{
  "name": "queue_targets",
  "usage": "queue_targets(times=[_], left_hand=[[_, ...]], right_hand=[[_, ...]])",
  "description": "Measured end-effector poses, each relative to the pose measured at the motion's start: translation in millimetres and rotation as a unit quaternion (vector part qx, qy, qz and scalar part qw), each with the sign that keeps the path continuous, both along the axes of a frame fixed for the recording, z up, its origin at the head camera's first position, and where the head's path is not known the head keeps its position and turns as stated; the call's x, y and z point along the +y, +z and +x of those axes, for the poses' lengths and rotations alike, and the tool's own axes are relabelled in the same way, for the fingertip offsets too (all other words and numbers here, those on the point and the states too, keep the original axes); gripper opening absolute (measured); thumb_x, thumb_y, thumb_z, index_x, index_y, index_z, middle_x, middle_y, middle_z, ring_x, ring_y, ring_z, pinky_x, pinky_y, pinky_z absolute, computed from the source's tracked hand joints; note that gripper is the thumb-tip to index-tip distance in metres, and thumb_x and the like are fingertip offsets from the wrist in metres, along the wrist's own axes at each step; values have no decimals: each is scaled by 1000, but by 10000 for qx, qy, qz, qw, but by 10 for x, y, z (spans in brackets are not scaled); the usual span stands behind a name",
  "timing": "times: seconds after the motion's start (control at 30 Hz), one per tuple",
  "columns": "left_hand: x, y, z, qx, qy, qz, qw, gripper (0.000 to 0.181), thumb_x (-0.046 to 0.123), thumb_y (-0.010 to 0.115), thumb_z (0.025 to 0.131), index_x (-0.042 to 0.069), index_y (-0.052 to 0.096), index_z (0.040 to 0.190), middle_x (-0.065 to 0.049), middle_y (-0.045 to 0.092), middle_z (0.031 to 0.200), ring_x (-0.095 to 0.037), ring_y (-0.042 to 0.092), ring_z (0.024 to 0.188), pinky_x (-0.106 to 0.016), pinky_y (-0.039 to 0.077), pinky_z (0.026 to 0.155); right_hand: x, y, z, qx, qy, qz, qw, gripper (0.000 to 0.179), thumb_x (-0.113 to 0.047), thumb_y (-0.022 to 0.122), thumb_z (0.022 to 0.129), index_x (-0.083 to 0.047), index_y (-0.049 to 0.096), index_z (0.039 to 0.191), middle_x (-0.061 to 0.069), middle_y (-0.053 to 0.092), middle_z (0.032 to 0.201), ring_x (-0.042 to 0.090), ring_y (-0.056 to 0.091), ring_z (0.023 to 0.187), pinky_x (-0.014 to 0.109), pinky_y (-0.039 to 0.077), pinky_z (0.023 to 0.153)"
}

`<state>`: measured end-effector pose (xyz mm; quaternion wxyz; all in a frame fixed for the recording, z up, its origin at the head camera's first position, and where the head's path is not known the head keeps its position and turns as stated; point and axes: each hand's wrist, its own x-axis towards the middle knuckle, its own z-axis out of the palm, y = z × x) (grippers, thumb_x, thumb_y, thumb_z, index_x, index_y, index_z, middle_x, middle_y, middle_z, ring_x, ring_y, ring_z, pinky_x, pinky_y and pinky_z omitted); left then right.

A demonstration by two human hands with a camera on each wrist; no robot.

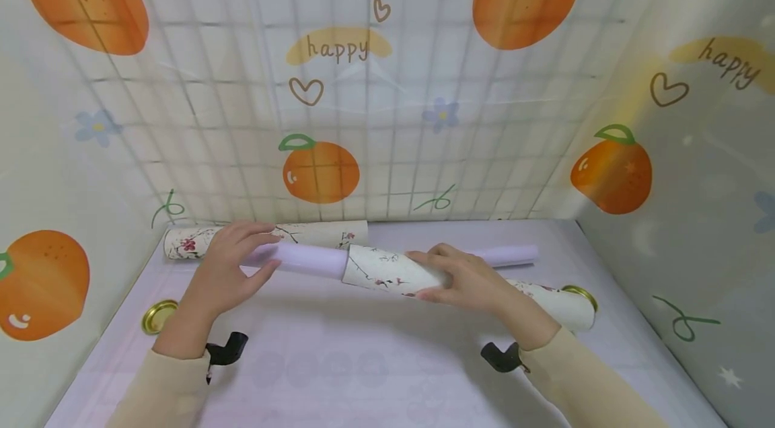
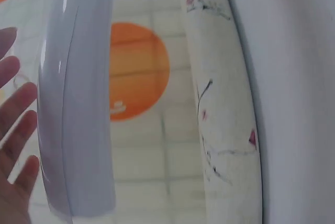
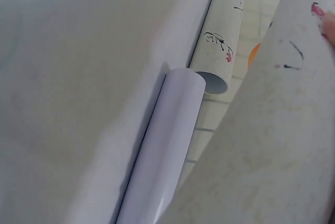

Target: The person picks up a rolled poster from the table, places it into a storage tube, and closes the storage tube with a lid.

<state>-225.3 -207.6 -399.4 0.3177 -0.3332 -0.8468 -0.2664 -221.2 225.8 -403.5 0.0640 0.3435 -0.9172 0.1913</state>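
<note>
A white cardboard tube point(image 1: 381, 270) printed with dark branches and pink blossoms slants across the middle of the head view. My right hand point(image 1: 463, 276) grips it from above, thumb on the near side. From the tube's left mouth sticks a rolled lilac sheet point(image 1: 315, 261), partly inside it. My left hand point(image 1: 233, 263) is at the roll's left end, thumb and fingers spread on either side. In the left wrist view, loosely extended fingers point(image 2: 21, 103) lie beside the glossy roll point(image 2: 78, 103); contact is unclear. A gold rim point(image 1: 581, 297) shows at the tube's right end.
Behind, a second blossom-printed tube point(image 1: 315, 233) lies along the back wall, its open end visible in the right wrist view. Another lilac roll point(image 3: 167, 135) lies on the table near that end. A gold lid point(image 1: 159, 317) rests by my left wrist. Printed curtains enclose the table.
</note>
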Motion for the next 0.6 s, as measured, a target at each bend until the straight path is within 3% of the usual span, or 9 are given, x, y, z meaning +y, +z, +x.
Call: queue_targets(times=[0.17, 0.33, 0.47, 0.6], left_hand=[[-186, -6, 11, -464, 49, 450, 9979, 35, 8, 83, 77, 10, 73, 110, -9, 66, 125, -33, 54, 121, -48, 38, 103], [-332, -56, -1, -1375, 183, 958, 9857, 39, 7, 85, 79, 13, 71, 115, -8, 60, 135, -31, 49, 129, -21, 34, 104], [-417, -107, -14, -1983, 224, 1274, 9716, 38, 9, 83, 82, 13, 70, 118, -6, 58, 139, -16, 48, 131, -9, 33, 99], [-445, -143, -16, -2238, 4, 1585, 9617, 36, 6, 80, 85, 9, 68, 119, -9, 59, 137, 1, 48, 124, -8, 39, 94]], right_hand=[[5, 2, -2, -65, 9, 42, 10000, 70, -54, 74, 86, -34, 51, 148, -5, 59, 114, 10, 58, 85, 26, 48, 68], [6, 4, -2, -67, 12, 48, 10000, 70, -54, 74, 86, -35, 50, 148, -6, 59, 115, 10, 58, 88, 27, 49, 70], [4, 6, 0, -81, 30, 0, 10000, 69, -53, 75, 86, -35, 51, 148, -6, 59, 115, 10, 58, 88, 27, 49, 70], [1, 12, 1, -53, 59, -21, 10000, 69, -53, 74, 86, -35, 51, 148, -6, 60, 115, 10, 58, 89, 27, 49, 70]])
